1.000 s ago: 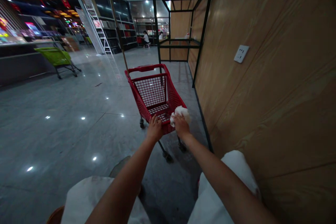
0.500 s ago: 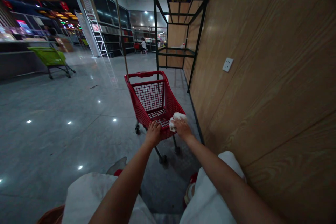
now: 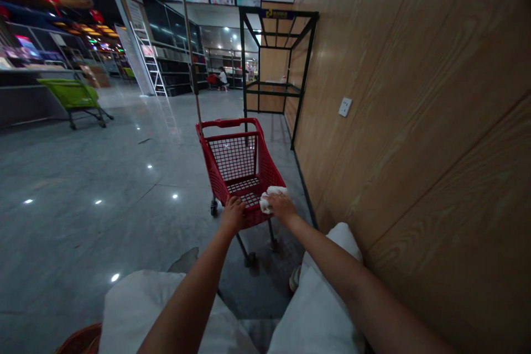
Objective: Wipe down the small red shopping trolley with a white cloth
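A red plastic shopping cart (image 3: 232, 157) with a grid basket stands in front of me, its handle at the far side. My left hand (image 3: 233, 214) is closed over the near left corner of the basket rim. In my right hand (image 3: 281, 208) is a crumpled white cloth (image 3: 267, 199), pressed against the near right corner of the rim. A thin pole (image 3: 191, 44) rises at the cart's far left corner; how it is held there I cannot tell.
A wood-panelled wall (image 3: 373, 121) with a socket (image 3: 344, 107) runs close along my right. Beyond the cart stands a dark metal rack (image 3: 271, 88). A green cart (image 3: 72, 94) is at the left, a stepladder (image 3: 153, 69) further back, and a person (image 3: 223, 78) crouches in the distance.
The view has tilted and shifted slightly, so the scene sits a little lower and to the left. Both hands stay at the near rim, the right still with the cloth.
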Demonstrator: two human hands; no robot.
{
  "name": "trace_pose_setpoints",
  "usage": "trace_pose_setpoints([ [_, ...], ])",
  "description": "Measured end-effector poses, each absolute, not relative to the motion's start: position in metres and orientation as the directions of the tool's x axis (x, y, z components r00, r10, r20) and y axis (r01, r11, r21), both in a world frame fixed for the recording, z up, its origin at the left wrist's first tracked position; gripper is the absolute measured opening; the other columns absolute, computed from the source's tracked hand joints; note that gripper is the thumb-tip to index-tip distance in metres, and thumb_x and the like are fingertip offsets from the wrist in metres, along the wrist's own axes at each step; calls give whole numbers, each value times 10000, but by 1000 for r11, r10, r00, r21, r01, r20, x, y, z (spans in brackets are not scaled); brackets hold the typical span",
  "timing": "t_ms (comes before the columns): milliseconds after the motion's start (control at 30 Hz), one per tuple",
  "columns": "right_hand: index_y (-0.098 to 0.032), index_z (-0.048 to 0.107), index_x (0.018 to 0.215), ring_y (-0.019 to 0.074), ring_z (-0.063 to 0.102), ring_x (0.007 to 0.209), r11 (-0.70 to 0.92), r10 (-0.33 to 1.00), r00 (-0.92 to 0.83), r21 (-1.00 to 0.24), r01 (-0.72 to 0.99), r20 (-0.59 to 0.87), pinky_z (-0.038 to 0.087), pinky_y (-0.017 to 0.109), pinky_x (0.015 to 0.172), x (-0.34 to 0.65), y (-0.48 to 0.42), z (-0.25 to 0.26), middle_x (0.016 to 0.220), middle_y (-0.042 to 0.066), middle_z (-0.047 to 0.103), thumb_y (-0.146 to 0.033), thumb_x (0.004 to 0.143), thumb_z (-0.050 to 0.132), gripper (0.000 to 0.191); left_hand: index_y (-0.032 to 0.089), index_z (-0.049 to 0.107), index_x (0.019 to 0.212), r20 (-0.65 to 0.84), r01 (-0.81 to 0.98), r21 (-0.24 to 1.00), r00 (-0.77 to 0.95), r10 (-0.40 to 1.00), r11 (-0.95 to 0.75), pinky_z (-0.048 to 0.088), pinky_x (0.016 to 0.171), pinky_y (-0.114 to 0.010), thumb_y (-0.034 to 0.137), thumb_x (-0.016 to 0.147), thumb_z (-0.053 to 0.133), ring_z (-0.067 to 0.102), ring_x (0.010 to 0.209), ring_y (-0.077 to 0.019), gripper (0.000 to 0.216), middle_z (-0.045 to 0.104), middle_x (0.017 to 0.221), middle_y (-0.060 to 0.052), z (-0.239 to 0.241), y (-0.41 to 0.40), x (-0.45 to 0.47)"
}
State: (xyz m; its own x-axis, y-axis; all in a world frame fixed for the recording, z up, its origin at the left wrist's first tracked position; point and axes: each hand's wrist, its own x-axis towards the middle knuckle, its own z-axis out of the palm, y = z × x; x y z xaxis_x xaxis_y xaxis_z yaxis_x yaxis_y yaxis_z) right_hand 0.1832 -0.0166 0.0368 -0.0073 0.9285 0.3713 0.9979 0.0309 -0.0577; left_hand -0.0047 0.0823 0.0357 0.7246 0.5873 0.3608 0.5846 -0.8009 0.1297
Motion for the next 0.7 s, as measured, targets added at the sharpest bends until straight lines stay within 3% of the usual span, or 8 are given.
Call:
trace_pose_setpoints([
  [133,-193,611,1208,185,586,1123,-48,924,76,-83,995,375,344,372,1093,167,-17,34,1164,84,659,-86,906,441,363,203,649,857,374,598,126,710,596,-792,339,1080,-500,172,704,605,492,1151,-300,162,656,1005,-112,35,78,-8],
  [300,-167,566,1277,217,538,1198,33,910,7,-90,995,414,353,358,1095,116,-2,20,1256,93,618,-73,909,403,413,187,655,940,401,609,126,691,602,-783,337,1072,-502,195,725,592,504,1133,-295,224,655,995,-119,32,76,-4],
  [433,-219,544,1297,192,517,1216,117,917,-82,-68,991,390,319,379,1118,133,-6,21,1270,61,611,-79,906,420,433,190,647,918,384,575,125,724,574,-809,337,1080,-488,185,743,586,498,1146,-288,185,651,999,-106,32,80,-8],
  [700,-201,565,1240,237,539,1150,-69,926,76,-33,997,369,192,540,1126,195,-27,26,1183,98,637,-199,928,483,323,195,631,928,358,583,130,727,587,-802,324,1094,-499,143,709,611,445,1229,-299,227,638,1050,-107,28,72,-4],
])
